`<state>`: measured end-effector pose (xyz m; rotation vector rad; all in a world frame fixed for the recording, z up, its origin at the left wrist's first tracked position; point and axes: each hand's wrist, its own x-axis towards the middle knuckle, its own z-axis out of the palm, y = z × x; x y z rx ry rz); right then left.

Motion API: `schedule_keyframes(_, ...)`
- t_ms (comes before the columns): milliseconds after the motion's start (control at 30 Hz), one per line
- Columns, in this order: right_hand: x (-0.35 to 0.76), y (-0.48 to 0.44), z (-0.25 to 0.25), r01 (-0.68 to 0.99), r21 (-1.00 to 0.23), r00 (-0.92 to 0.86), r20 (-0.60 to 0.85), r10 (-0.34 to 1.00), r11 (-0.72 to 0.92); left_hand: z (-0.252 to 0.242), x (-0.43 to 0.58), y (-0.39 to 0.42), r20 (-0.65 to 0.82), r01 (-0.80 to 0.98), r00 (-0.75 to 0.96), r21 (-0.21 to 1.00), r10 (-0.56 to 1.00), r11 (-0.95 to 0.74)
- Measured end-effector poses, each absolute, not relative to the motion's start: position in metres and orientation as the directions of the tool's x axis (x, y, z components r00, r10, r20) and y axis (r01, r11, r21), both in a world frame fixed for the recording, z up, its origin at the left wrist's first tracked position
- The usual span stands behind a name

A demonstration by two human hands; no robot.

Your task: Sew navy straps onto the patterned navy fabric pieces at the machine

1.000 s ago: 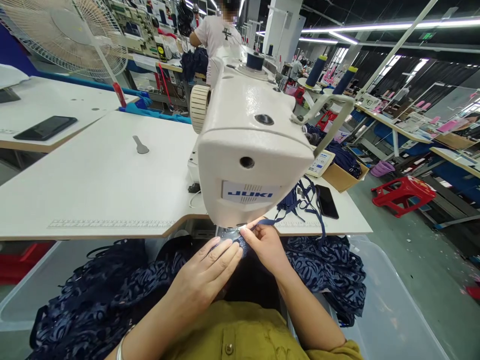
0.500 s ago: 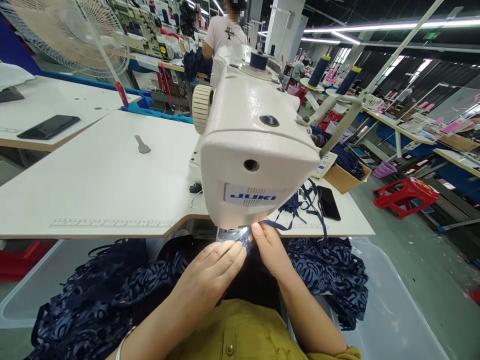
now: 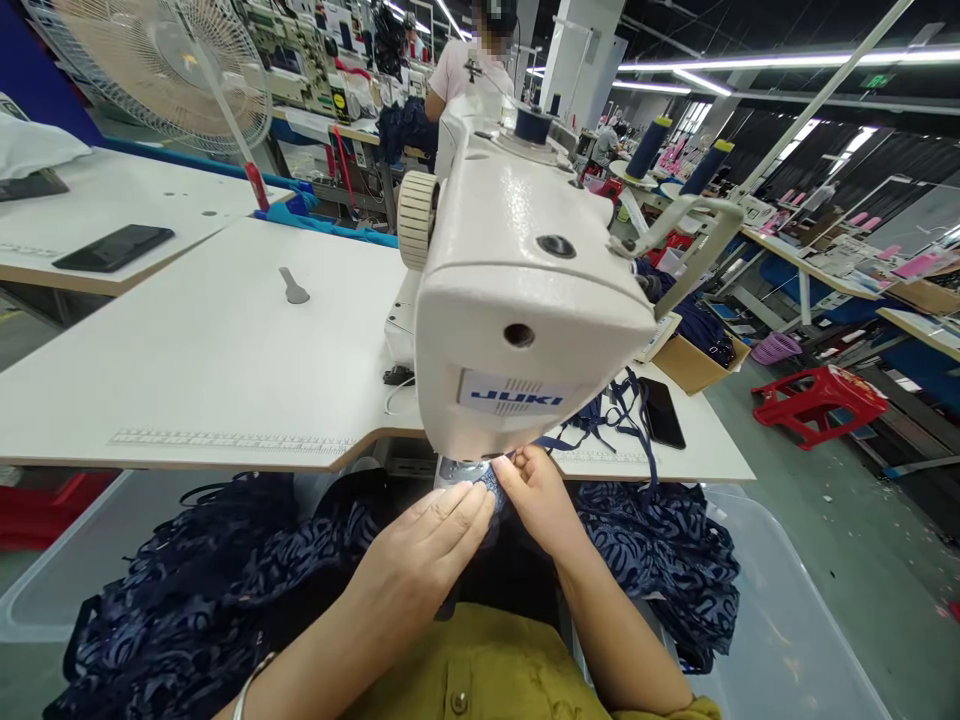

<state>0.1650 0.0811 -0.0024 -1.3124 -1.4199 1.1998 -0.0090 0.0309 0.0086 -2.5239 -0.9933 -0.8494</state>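
My left hand (image 3: pixel 431 545) presses closed fingers onto a piece of navy patterned fabric (image 3: pixel 491 486) below the head of a white sewing machine (image 3: pixel 532 320). Just to its right, my right hand (image 3: pixel 538 500) is closed in a pinch, thumb toward the fabric's edge. A thin navy strap (image 3: pixel 556 443) runs from the pinching fingers to a tangle of straps (image 3: pixel 600 420) on the tabletop. The machine's head hides the needle, and the fingers cover most of the fabric piece.
Patterned navy garments (image 3: pixel 187 590) fill the lap area on the left, with more (image 3: pixel 660 560) at right over a clear plastic bin (image 3: pixel 787 600). On the white table (image 3: pixel 225 350) lie a small grey metal piece (image 3: pixel 293 288) and a phone (image 3: pixel 660 412). A person (image 3: pixel 480 70) stands behind.
My right hand has shifted slightly left and down, its fingers now more curled. The left hand stays on the fabric. The whole view has moved a little.
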Motion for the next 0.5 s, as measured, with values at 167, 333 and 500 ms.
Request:
schedule_keyframes(167, 0.166, 0.083, 0.005, 0.224, -0.975, -0.128, -0.022, 0.992, 0.007, 0.008, -0.005, 0.03, 0.6, 0.707, 0.574, -0.019, 0.558, -0.707)
schedule_keyframes(333, 0.168, 0.1, 0.01, 0.361, -0.927, -0.17, 0.044, 0.985, 0.103, 0.008, 0.008, 0.028, 0.595, 0.78, 0.537, -0.078, 0.599, -0.621)
schedule_keyframes(500, 0.164, 0.12, 0.008, 0.48, -0.841, -0.222, 0.16, 0.962, 0.251, 0.004, 0.02, 0.028, 0.67, 0.852, 0.46, -0.151, 0.582, -0.501)
